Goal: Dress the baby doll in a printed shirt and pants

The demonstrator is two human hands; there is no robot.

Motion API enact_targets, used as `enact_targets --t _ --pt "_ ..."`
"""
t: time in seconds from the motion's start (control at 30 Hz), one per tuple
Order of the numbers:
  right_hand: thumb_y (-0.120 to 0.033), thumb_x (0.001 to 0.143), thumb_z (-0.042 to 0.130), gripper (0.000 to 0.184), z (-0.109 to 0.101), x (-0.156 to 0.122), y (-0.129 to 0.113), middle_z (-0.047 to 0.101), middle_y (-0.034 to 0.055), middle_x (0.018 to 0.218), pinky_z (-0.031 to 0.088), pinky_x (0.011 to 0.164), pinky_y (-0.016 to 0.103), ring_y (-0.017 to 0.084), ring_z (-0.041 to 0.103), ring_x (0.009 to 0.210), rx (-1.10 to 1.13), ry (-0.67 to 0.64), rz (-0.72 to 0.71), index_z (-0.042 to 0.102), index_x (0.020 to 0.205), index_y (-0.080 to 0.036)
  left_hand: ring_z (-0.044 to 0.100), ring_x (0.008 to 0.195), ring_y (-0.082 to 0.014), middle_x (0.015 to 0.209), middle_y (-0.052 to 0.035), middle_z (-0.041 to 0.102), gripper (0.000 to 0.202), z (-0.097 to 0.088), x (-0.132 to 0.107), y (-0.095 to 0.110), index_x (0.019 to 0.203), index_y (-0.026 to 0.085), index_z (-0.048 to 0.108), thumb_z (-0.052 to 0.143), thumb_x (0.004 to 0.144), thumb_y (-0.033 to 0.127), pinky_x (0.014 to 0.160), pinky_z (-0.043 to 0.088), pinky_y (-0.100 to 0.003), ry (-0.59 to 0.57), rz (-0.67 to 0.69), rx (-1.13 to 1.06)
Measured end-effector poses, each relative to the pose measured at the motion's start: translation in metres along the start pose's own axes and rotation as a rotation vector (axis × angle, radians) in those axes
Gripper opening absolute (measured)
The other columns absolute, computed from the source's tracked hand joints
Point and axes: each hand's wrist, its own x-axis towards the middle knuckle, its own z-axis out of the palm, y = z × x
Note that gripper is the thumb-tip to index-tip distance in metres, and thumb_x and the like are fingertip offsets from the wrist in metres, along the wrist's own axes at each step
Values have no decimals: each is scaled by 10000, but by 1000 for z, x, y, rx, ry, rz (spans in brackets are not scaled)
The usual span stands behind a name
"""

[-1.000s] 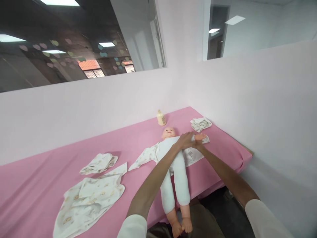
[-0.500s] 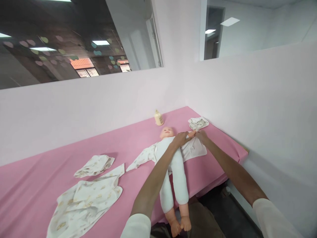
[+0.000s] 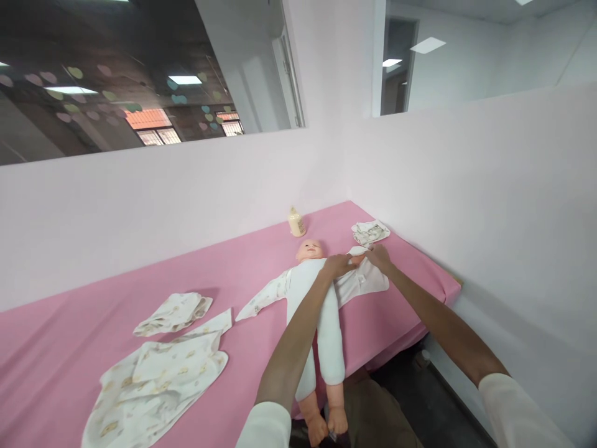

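Observation:
A baby doll (image 3: 298, 289) with a white cloth body lies on its back, its bare feet over the near edge. A white patterned baby shirt (image 3: 357, 286) is spread under it; one sleeve (image 3: 265, 300) covers the doll's arm on the left. My left hand (image 3: 339, 266) is closed around the doll's other arm, close to its hand (image 3: 358, 259). Just right of it, my right hand (image 3: 379, 256) pinches the shirt's other sleeve beside the doll's hand. The fingertips of both hands are partly hidden.
A pink sheet (image 3: 186, 267) covers the table. A baby bottle (image 3: 296, 223) stands behind the doll's head. Folded cloth (image 3: 370, 231) lies at the right back; more folded cloth (image 3: 175, 313) and a spread patterned garment (image 3: 158, 386) lie left. White walls (image 3: 513, 186) border two sides.
My left hand has shifted slightly down the doll's arm. White sleeve cloth now arches above the doll's hand, and my right hand stays at the sleeve. The view has moved slightly.

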Motion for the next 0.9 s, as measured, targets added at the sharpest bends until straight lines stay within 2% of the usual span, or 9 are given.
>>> enact_targets --t 0.17,0.3,0.4,0.47,0.6,0.67,0.73,0.8,0.9 --pt "-146 701 502 72 10 -27 -17 545 -12 674 342 641 261 158 486 697 2 -28 -167 498 647 -193 623 1098 -264 1181 -158 661 350 7 7 11 1142 156 591 419 946 388 883 459 -331 73 -69 11" --pt "-179 731 462 76 13 -38 -22 602 14 771 381 674 266 169 528 750 82 -74 -222 536 719 -181 609 1126 -261 1192 -158 649 271 3 2 8 1104 145 613 537 887 288 923 451 -324 86 -38 28" --pt "-250 767 470 167 14 -49 -26 642 33 851 427 683 269 182 575 788 160 -124 -229 591 843 -164 581 1162 -274 1212 -171 628 286 -2 -9 -1 1116 134 609 573 854 243 964 439 -350 130 -47 40" --pt "-250 767 489 291 19 -63 -30 665 45 984 460 735 268 181 605 863 259 -226 -264 606 1020 -165 582 1149 -273 1192 -179 627 271 -5 -20 -9 1109 123 609 533 856 179 968 439 -366 175 -71 39" --pt "-215 769 505 577 29 -103 -31 611 70 1217 479 838 309 190 613 967 374 -439 -350 460 1344 -204 551 1175 -254 1205 -142 623 284 -2 -61 -30 1124 154 603 430 899 176 1013 411 -379 302 -127 9" --pt "-225 768 517 593 31 -121 -26 595 80 1238 467 885 345 217 594 1024 288 -398 -346 453 1358 -206 510 1218 -243 1254 -128 600 318 8 -90 -45 1167 165 579 371 937 232 1057 375 -379 496 -244 -75" --pt "-243 766 530 547 30 -135 -20 598 85 1223 454 916 370 243 572 1077 221 -338 -308 494 1310 -198 540 1165 -245 1206 -130 622 314 21 -119 -59 1132 156 584 368 935 271 1015 410 -378 659 -456 -242" --pt "-267 782 520 458 29 -145 -14 623 78 1169 463 896 376 249 584 1059 221 -319 -253 537 1235 -198 588 1086 -244 1144 -122 655 288 37 -144 -71 1073 158 596 396 922 301 956 447 -378 653 -596 -451" --pt "-297 810 496 330 30 -154 -10 665 52 1035 487 823 354 235 623 961 283 -350 -193 573 1119 -207 607 1075 -227 1168 -112 661 278 59 -166 -79 1080 161 580 432 910 323 948 452 -361 577 -627 -726"
